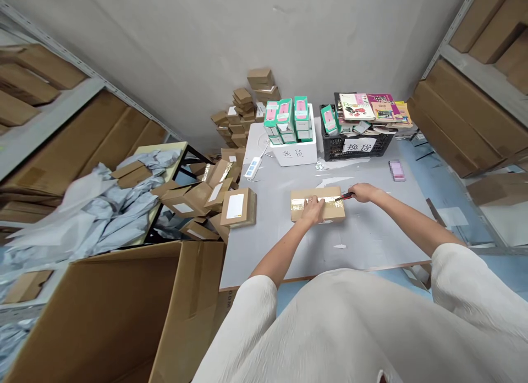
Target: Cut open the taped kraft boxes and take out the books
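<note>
A small cardboard box [334, 211] lies on the grey table [268, 256], with a strip of shiny tape along its top. My left hand [313, 209] rests on the box, fingers spread over the tape and pressing the lid. In my right hand [363, 192] is a box cutter [346, 196] with a red and black handle. Its tip meets the right end of the tape; the blade itself is too small to make out. Another taped box [243, 207] with a white label stands at the table's left edge.
Behind stand a white bin [295, 154] of green and pink boxes and a black crate [334, 149] of books. A power strip [253, 167] lies at the left. Opened cartons [193, 198] pile beside the table, near a large open carton [198, 284].
</note>
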A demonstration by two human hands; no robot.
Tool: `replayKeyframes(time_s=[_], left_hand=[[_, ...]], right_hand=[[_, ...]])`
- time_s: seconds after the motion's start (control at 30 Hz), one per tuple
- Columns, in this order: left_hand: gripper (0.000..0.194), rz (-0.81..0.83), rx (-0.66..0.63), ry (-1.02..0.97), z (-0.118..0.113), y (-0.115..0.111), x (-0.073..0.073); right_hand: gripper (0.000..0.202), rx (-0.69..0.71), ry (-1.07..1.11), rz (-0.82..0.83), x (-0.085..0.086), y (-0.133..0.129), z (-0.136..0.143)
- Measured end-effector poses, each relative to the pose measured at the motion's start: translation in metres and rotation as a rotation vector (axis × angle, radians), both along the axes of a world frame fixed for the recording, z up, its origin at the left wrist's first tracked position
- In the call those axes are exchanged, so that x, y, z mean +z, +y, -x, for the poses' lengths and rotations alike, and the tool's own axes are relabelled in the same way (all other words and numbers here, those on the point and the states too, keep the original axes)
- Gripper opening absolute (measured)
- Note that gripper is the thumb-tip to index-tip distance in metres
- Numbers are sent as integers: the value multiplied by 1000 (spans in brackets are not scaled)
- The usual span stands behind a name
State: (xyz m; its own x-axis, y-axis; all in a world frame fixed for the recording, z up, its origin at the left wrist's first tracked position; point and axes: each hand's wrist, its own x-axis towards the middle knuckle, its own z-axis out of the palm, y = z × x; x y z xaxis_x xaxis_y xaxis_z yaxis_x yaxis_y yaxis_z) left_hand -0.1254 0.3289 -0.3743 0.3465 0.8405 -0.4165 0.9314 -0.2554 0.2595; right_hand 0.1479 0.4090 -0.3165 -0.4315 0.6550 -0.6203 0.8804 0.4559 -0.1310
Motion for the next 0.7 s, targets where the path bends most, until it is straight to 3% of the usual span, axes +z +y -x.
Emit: replayKeyframes(time_s=[0.27, 0.7], left_hand=[[80, -13, -2, 0, 2, -1, 3], [82, -17, 26, -46, 1, -6, 0]], right_hand=[[35, -23, -23, 33, 1, 10, 11], [36, -17, -69, 88, 4, 14, 2]])
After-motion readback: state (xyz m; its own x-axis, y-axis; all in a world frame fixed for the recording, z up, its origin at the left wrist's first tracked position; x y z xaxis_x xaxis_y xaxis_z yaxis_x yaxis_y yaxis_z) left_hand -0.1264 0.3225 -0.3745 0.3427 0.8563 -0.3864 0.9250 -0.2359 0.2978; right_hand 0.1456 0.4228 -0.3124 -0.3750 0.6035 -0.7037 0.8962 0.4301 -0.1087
